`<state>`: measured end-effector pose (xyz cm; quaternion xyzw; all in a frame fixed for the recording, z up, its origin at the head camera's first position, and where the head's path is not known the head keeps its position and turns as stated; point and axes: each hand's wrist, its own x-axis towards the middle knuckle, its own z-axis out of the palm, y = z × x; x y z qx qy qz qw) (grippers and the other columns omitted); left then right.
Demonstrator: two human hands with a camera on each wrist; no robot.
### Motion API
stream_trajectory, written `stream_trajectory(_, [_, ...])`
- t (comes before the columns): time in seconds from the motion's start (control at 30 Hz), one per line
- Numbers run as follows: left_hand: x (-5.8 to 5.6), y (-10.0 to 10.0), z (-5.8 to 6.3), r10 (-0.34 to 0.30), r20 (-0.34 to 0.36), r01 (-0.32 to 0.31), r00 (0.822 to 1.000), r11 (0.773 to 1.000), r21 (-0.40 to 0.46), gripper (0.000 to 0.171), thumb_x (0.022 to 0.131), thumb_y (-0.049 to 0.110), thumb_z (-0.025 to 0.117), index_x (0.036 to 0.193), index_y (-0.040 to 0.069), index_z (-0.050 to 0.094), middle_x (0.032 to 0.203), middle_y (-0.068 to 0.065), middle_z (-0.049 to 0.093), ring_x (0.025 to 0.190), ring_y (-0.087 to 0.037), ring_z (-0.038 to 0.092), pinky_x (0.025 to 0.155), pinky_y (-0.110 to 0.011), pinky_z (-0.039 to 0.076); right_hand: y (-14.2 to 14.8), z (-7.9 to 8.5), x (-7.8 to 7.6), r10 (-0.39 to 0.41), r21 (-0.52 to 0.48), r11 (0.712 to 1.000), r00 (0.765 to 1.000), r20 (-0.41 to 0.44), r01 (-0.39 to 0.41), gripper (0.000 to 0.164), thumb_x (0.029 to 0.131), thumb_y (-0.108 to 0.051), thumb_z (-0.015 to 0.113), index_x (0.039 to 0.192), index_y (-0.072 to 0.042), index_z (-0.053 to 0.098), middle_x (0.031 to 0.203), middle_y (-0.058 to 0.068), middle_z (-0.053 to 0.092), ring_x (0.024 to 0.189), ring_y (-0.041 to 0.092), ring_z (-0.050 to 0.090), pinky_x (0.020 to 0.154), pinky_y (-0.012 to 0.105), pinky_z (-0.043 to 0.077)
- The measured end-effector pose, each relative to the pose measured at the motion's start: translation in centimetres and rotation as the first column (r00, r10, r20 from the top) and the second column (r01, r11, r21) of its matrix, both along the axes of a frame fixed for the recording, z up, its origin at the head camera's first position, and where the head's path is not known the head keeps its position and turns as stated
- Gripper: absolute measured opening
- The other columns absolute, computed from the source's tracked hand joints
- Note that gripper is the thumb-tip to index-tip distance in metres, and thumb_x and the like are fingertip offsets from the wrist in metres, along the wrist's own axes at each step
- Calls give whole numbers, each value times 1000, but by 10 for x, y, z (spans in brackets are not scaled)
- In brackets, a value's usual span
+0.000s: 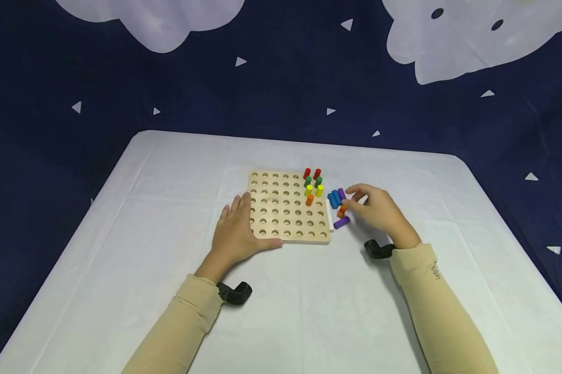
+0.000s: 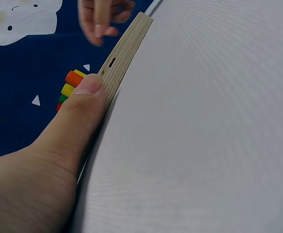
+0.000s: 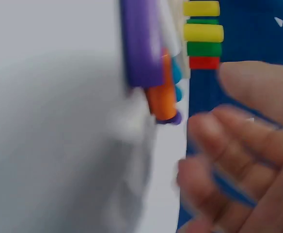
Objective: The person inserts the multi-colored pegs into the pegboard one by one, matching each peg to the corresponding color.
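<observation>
A square wooden pegboard [image 1: 304, 241] lies on the table. My left hand [image 1: 234, 234] rests against its left side with fingers stretched out, the thumb [image 2: 89, 86] pressing its front edge. Two red, two green and two yellow pegs [image 1: 309, 190] stand upright in the board's two right-hand columns, along with one orange peg [image 1: 310, 200]. My right hand [image 1: 379, 210] hovers right of the board, thumb and fingers apart, with nothing seen between them. Under its fingertips lie loose blue pegs [image 1: 335, 198], a purple peg [image 1: 341, 223] nearer me, another purple one, and an orange peg [image 3: 163, 99].
A white strip [image 1: 329, 215] lies along the board's right edge, beside the loose pegs. White cloth covers the table [image 1: 281, 311]. Behind it hangs a dark blue backdrop [image 1: 281, 93] with white clouds and triangles.
</observation>
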<state>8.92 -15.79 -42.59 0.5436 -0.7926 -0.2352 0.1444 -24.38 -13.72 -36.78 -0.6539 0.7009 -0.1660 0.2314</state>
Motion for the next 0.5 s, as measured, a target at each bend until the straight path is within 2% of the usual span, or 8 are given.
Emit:
stream_trajectory(0.1, [1,0,1,4,2,-4,1000,1000,2,147,57,87,70,159,6,3,166,-14,8,156,-27,5,125,-46,3,1,-7,-4,-12,72,997,1000,-23,13,51,92,-45,68,128,-10,62,106,9,66,88,24,53,68,31,42])
stream_trajectory(0.23, [2,1,1,2,1,-2,1000,1000,5,147,57,86,70,159,6,3,166,-14,8,156,-26,4,125,-45,2,0,-16,-4,-18,93,995,999,-32,21,59,86,-48,73,127,-7,63,98,7,65,85,23,51,68,32,39])
stream_trajectory(0.33, [2,1,0,0,-1,0,1000,1000,5,147,57,86,71,159,6,3,166,-14,8,156,-26,5,125,-45,2,-1,-17,-2,-37,89,995,999,-35,40,59,85,-46,75,126,-5,64,94,7,64,85,23,51,70,32,38])
stream_trajectory(0.5, [1,1,1,0,-5,0,1000,1000,3,147,57,86,71,159,6,4,166,-14,8,156,-27,5,125,-45,2,1,-15,0,-68,114,991,997,-25,70,50,85,-45,76,116,-6,67,93,8,62,86,23,51,71,32,37])
